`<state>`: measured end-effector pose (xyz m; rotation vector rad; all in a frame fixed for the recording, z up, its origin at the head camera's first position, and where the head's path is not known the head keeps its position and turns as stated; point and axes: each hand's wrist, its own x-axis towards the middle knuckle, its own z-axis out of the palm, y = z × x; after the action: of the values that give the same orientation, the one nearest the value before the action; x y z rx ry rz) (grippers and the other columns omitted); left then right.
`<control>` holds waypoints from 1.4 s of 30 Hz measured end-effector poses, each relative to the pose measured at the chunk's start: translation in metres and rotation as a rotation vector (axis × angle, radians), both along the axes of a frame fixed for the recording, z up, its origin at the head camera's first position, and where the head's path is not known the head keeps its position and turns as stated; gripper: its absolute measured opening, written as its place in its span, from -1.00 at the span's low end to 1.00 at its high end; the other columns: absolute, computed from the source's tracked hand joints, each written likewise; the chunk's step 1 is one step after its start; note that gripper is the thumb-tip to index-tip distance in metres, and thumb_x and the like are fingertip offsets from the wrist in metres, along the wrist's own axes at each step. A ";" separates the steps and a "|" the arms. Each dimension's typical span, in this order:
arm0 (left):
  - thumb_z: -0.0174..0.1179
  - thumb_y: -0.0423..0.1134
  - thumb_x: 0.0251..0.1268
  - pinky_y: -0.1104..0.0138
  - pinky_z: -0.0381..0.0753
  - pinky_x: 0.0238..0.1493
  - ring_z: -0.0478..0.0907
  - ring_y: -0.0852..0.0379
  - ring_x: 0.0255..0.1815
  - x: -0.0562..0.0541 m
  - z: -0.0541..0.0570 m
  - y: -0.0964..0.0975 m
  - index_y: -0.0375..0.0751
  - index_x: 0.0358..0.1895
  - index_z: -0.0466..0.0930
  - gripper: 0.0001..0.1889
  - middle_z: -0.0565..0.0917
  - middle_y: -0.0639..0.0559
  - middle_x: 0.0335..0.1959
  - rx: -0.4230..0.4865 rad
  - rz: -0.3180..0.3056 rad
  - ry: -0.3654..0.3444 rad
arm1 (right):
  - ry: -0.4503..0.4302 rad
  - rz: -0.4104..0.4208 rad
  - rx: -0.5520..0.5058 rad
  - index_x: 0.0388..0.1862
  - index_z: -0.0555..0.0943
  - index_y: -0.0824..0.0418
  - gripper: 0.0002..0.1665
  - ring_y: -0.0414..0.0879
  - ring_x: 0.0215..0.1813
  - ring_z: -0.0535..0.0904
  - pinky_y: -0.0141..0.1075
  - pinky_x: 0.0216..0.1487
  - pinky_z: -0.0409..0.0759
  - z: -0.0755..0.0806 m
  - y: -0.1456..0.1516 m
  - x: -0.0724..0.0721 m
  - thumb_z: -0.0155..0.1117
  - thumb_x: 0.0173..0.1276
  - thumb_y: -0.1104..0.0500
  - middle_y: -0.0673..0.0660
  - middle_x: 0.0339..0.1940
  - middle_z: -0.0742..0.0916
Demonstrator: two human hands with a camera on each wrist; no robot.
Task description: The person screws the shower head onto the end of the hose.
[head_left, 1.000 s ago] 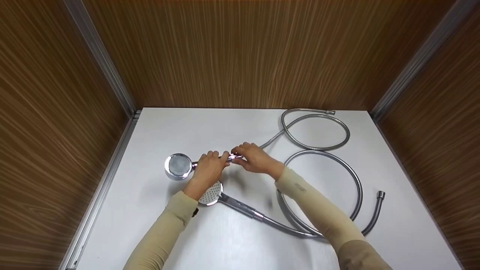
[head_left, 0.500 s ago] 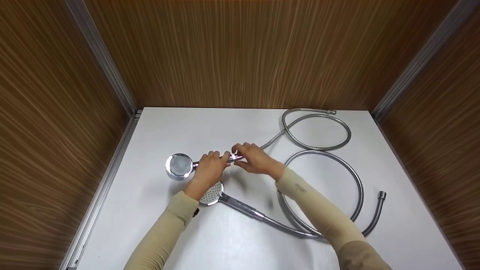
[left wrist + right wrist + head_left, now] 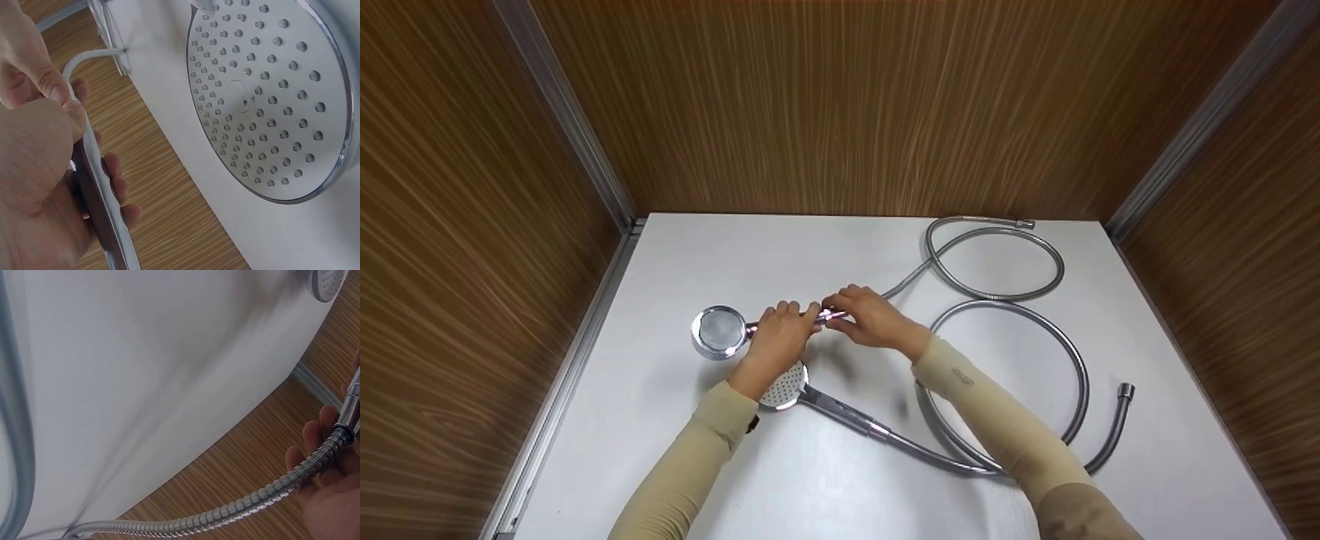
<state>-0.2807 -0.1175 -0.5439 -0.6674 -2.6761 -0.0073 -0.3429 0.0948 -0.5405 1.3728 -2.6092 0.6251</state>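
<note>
In the head view my left hand [image 3: 780, 335] grips the handle of a chrome hand shower [image 3: 720, 332], whose round head juts out to the left. The left wrist view shows the fingers curled round that handle [image 3: 102, 197]. At the handle's lower end my right hand [image 3: 872, 318] pinches the chrome nut [image 3: 350, 409] of a ribbed metal shower hose [image 3: 911, 278]. Handle and nut meet between the two hands, raised off the white tabletop [image 3: 720, 255]. Whether the thread is engaged cannot be seen.
Below the left wrist lies a second hand shower [image 3: 784, 388], joined to a thicker grey hose [image 3: 1081, 375] coiled under the right forearm. The held hose's far end [image 3: 1024, 224] lies by the back edge. Wood-grain panels [image 3: 825, 112] enclose the back and sides.
The right fingers loosened slightly from the nut half a second ago and now close on it again. The left hand and hand shower stay almost in place.
</note>
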 end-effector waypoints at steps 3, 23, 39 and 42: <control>0.23 -0.01 0.51 0.10 0.70 -0.28 0.68 -0.15 -0.25 0.000 0.000 0.000 -0.15 0.09 0.52 -0.67 0.70 -0.18 -0.32 0.003 0.001 0.000 | -0.006 0.009 -0.003 0.18 0.67 0.25 -0.65 0.09 0.00 0.67 0.02 0.03 0.67 0.001 0.000 0.000 0.29 0.59 0.06 0.20 0.00 0.81; 0.21 -0.04 0.55 0.09 0.70 -0.28 0.67 -0.14 -0.25 -0.001 0.000 0.002 -0.16 0.10 0.53 -0.70 0.69 -0.19 -0.32 -0.002 -0.003 -0.037 | -0.040 -0.073 0.034 0.18 0.60 0.22 -0.55 0.07 0.00 0.63 0.03 0.05 0.60 0.006 -0.004 0.003 0.48 0.44 0.06 0.14 -0.07 0.78; 0.14 -0.01 0.59 0.07 0.70 -0.23 0.67 -0.16 -0.21 -0.003 0.003 0.003 -0.17 0.16 0.52 -0.67 0.69 -0.21 -0.28 0.012 -0.005 -0.075 | -0.039 -0.047 0.035 0.12 0.70 0.19 -0.64 0.06 0.06 0.67 0.03 0.04 0.62 0.010 0.000 0.001 0.36 0.52 0.00 0.10 0.00 0.83; 0.14 -0.01 0.59 0.06 0.70 -0.23 0.67 -0.17 -0.21 -0.003 0.003 0.004 -0.17 0.15 0.52 -0.67 0.69 -0.21 -0.28 0.027 -0.008 -0.077 | -0.039 -0.050 0.043 0.12 0.70 0.19 -0.64 0.06 0.06 0.67 0.02 0.05 0.62 0.010 0.001 0.001 0.35 0.53 -0.01 0.09 0.00 0.83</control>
<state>-0.2837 -0.1137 -0.5405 -0.6827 -2.7422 -0.0721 -0.3420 0.0955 -0.5304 1.3162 -2.6935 0.5977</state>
